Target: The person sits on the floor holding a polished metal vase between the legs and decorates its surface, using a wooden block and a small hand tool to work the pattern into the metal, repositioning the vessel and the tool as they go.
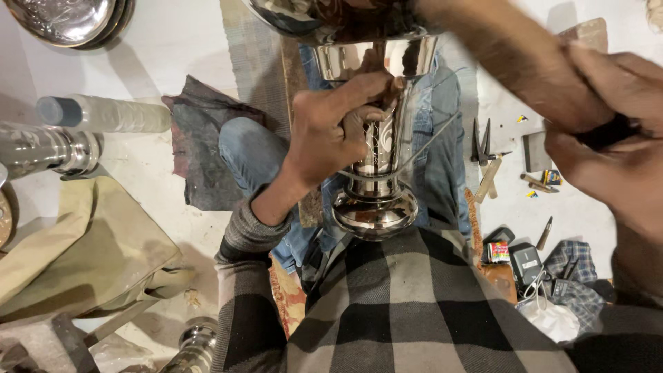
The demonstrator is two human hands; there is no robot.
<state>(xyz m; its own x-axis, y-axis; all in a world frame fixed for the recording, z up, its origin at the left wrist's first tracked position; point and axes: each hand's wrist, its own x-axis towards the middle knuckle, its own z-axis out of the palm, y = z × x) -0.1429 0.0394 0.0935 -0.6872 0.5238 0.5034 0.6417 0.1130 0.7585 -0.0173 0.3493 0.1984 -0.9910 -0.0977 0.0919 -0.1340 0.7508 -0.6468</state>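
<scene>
Silver vase (376, 186) lies lengthwise straight out from lap, left hand (331, 131) wrapped around its neck; right hand (608, 152) off right, clenched on 1 dark tool.

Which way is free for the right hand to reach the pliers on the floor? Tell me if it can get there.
Probably yes. The right hand hangs above the floor just right of the pliers, with nothing between them. It grips a dark thing, though, so its fingers are occupied. The left hand holds the metal vase.

A metalworker's floor workshop: around the polished, engraved silver-coloured metal vase (376, 173) lie black pliers (482, 141) to its right and stacked steel bowls (65, 21) far upper left.
</scene>
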